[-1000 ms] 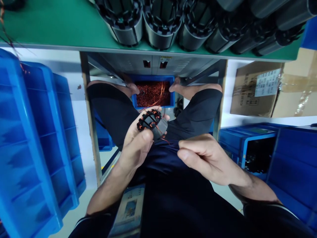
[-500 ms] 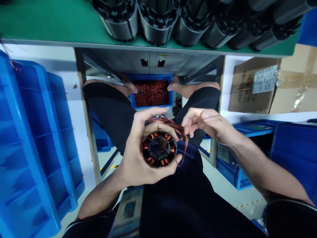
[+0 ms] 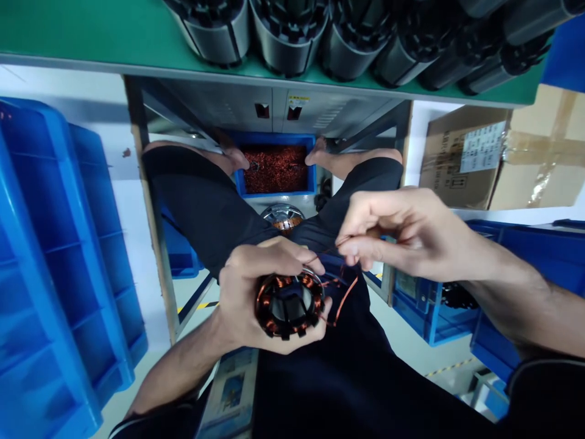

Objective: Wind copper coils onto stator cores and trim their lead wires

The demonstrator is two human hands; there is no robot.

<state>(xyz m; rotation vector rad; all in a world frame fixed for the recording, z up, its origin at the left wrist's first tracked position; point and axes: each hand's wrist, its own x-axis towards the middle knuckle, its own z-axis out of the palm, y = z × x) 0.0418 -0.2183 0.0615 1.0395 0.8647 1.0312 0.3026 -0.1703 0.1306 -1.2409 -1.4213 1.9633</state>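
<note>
My left hand [image 3: 256,292] is wrapped round a motor stator [image 3: 289,305], a black-toothed ring with copper windings, held over my lap with its open end tilted up toward me. My right hand [image 3: 393,235] is closed, its thumb and fingertips pinching thin copper wire [image 3: 345,241] to the right of the stator. A loose bent bundle of orange-brown wire leads [image 3: 346,300] sticks out from the stator's right side. The left fingers partly cover the stator's outer wall.
Several stators [image 3: 290,42] stand along the green bench [image 3: 91,36] ahead. A blue bin [image 3: 313,171] of copper wire scraps sits between my feet, behind a round metal object with copper [image 3: 283,218]. Blue crates [image 3: 59,244] are at left; a cardboard box [image 3: 461,158] is at right.
The stator has dropped slightly and tilted in my left hand. My right hand has turned, still pinching wire. The wires now spread lower on the right, and the round metal object below shows.
</note>
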